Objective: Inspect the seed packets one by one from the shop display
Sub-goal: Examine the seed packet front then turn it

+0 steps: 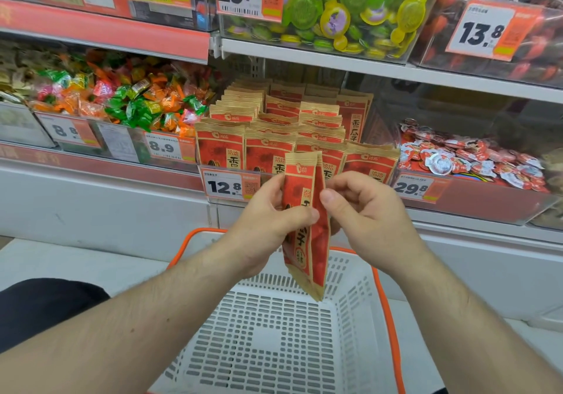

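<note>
A red and tan seed packet (307, 210) stands upright in front of me, turned partly edge-on. My left hand (268, 220) grips its left side with the thumb across the front. My right hand (365, 207) pinches its right edge with thumb and curled fingers. Behind it, rows of identical seed packets (268, 149) stand in a clear display bin on the middle shelf, above a 12.8 price tag (228, 184).
A white perforated shopping basket (274, 348) with an orange rim sits below my hands. Wrapped candies (128, 101) fill the bin to the left, red-and-white cups (463, 159) the bin to the right, green jelly cups (350, 12) the shelf above.
</note>
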